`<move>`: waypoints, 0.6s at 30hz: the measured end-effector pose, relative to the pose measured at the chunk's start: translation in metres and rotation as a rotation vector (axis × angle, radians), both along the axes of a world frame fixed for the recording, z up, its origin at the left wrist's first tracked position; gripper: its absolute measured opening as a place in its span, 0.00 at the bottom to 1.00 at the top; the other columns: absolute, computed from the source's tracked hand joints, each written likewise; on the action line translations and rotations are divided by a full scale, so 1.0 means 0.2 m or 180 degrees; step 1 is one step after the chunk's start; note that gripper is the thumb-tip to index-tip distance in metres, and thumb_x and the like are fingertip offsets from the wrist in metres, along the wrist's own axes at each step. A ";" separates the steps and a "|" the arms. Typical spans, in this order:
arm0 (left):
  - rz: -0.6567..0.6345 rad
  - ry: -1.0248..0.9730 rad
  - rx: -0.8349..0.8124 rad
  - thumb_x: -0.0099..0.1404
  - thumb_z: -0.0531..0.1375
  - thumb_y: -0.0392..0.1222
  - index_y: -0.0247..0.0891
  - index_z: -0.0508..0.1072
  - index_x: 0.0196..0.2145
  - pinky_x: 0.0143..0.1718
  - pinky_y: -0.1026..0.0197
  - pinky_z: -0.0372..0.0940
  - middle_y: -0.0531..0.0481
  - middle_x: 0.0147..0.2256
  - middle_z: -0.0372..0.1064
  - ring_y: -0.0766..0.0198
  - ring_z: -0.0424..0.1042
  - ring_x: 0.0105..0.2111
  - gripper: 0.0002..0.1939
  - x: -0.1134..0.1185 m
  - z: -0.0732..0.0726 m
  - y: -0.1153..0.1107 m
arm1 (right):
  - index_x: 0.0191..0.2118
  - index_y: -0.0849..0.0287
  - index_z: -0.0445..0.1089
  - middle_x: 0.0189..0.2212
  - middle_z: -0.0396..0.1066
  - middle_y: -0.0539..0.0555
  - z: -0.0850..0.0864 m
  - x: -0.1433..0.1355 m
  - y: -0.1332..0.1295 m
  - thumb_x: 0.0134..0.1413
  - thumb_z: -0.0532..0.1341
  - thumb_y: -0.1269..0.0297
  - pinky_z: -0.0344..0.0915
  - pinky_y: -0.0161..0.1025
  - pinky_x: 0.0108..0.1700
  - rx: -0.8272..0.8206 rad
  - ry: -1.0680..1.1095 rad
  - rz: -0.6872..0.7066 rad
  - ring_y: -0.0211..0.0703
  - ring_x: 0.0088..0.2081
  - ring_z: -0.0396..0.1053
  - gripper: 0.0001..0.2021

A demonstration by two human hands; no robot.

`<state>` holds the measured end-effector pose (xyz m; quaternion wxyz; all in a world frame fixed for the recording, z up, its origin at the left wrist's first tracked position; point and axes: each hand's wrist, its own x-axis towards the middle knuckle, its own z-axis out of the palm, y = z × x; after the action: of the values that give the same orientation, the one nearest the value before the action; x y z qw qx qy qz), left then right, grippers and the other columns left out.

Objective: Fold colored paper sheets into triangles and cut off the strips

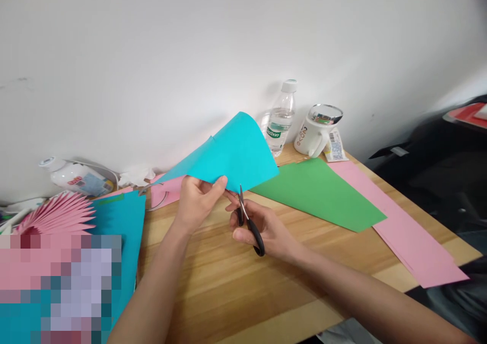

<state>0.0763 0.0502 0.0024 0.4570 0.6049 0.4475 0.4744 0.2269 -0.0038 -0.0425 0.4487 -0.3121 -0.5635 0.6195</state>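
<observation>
- White wall behind; wooden desk strewn with coloured paper.
- Left hand raised above desk, fingers pinched together on lower edge of cyan sheet; sheet held up off the surface, curling, upper corner rising toward the wall.
- Right hand just right of left hand, fingers threaded through and closed around black handles of scissors; blades pointing up and slightly away, tips meeting the sheet's lower edge close beside the left thumb.
- Blades look nearly closed at the paper edge; cannot tell whether any cut is started.
- Key relation: sheet sits directly above and ahead of the blade tips; scissors' long axis runs roughly perpendicular to the held edge; left hand nearer the sheet, right hand below it.
- Green sheet flat on desk to the right, partly overlapping pink sheets running toward the desk's right edge.
- Water bottle and white mug against the wall, behind the green sheet.
- Far left: pleated pink paper fan, another cyan sheet, a bottle lying on its side.
</observation>
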 end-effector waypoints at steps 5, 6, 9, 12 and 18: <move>0.0029 -0.0530 -0.0488 0.51 0.63 0.43 0.35 0.68 0.16 0.25 0.58 0.69 0.47 0.15 0.69 0.59 0.72 0.19 0.12 0.02 0.03 0.01 | 0.37 0.58 0.64 0.24 0.64 0.47 -0.03 -0.02 -0.01 0.43 0.66 0.55 0.62 0.36 0.31 -0.0136 -0.0138 -0.0203 0.35 0.25 0.63 0.17; 0.0062 -0.0654 -0.0592 0.50 0.64 0.42 0.35 0.67 0.16 0.23 0.59 0.68 0.48 0.15 0.68 0.59 0.72 0.19 0.12 0.02 0.03 0.01 | 0.37 0.58 0.64 0.22 0.63 0.46 -0.04 -0.02 0.00 0.42 0.67 0.55 0.61 0.35 0.29 -0.0178 -0.0184 -0.0313 0.34 0.24 0.62 0.18; 0.0244 -0.1108 -0.0648 0.46 0.65 0.41 0.35 0.66 0.18 0.20 0.63 0.66 0.52 0.16 0.66 0.62 0.71 0.19 0.11 0.02 0.03 0.03 | 0.36 0.59 0.64 0.21 0.63 0.45 -0.05 -0.01 0.02 0.39 0.68 0.56 0.61 0.35 0.28 -0.0207 -0.0422 -0.0417 0.34 0.23 0.62 0.19; 0.0286 -0.1383 -0.0586 0.44 0.67 0.40 0.35 0.66 0.18 0.20 0.65 0.65 0.54 0.17 0.65 0.65 0.71 0.20 0.12 -0.01 0.03 0.05 | 0.33 0.59 0.64 0.26 0.68 0.49 -0.05 -0.01 0.02 0.37 0.69 0.57 0.64 0.37 0.34 0.0031 -0.0526 -0.0169 0.37 0.28 0.66 0.19; -0.0079 -0.0415 -0.0760 0.45 0.67 0.45 0.34 0.66 0.16 0.27 0.60 0.68 0.47 0.18 0.68 0.63 0.72 0.22 0.15 -0.14 0.04 0.07 | 0.36 0.56 0.56 0.24 0.70 0.48 -0.07 -0.12 -0.11 0.47 0.62 0.51 0.65 0.38 0.29 -0.0410 0.0074 0.0324 0.40 0.24 0.70 0.18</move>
<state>0.0480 0.0650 0.0105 0.5597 0.5196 0.4626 0.4504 0.2019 -0.0251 -0.0573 0.4021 -0.3040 -0.5323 0.6801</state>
